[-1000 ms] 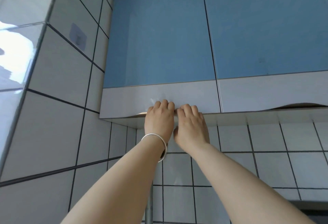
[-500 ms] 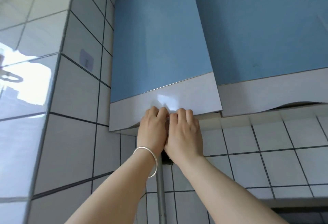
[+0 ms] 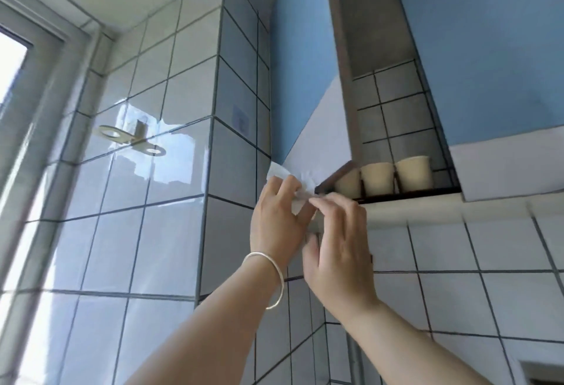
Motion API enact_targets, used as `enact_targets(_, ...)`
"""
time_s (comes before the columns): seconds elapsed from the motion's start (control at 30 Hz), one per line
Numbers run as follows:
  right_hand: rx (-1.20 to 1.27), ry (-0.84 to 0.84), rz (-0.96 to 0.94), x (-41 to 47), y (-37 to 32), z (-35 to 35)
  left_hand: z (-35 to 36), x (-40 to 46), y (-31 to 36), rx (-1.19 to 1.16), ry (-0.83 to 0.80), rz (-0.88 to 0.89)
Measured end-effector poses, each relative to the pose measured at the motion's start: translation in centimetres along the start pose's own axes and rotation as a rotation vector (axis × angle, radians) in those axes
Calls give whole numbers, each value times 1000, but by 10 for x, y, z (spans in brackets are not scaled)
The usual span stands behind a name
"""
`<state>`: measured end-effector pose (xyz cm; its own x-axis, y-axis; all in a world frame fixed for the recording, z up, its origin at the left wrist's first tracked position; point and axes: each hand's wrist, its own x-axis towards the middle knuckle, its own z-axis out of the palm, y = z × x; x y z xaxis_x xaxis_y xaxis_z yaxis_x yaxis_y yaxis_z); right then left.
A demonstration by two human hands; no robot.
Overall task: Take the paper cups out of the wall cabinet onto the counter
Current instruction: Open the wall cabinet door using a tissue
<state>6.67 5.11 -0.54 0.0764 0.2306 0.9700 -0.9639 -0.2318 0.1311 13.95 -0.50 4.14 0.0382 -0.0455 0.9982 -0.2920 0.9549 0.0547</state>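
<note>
The left door (image 3: 300,85) of the blue wall cabinet stands swung open toward me. Inside, on the dark bottom shelf (image 3: 421,193), three cream paper cups (image 3: 377,178) stand upside down in a row; the leftmost is partly hidden by the door's lower corner. My left hand (image 3: 277,216), with a silver bracelet at the wrist, grips the white bottom edge of the door. My right hand (image 3: 335,250) is just beside it below the shelf front, fingers bent, touching the door's lower corner.
The closed right door (image 3: 488,48) of the cabinet is at the right. A tiled pillar (image 3: 213,155) stands left of the open door, with a window frame (image 3: 36,140) further left. White tiled wall runs below the cabinet.
The left door has swung from nearly shut to wide open, uncovering the cups on the shelf. Both hands followed its bottom edge leftward, and my view turned up and left.
</note>
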Motion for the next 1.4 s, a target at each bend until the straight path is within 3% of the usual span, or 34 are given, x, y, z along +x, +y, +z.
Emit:
enact_targets(0.1,283,-78,307,14,-22,11,-16,0,-7,79,56,19)
enact_targets(0.17,369,-175,393,20,-32,18,-26,-1,-11,147,84,38)
enact_targets(0.4,494,-277,373,18,-54,33,-55,-4,-24,234,193,-62)
enact_targets(0.93,413,-406,228,22,-90,69,-86,-2,-54,4,267,-373)
enact_targets(1.13,386,-445,212,17,-92,77,-90,-4,-56,-17,261,-320)
enact_targets(1.4,436,-533,244,19,-86,70,-79,-13,-59,-44,312,-378)
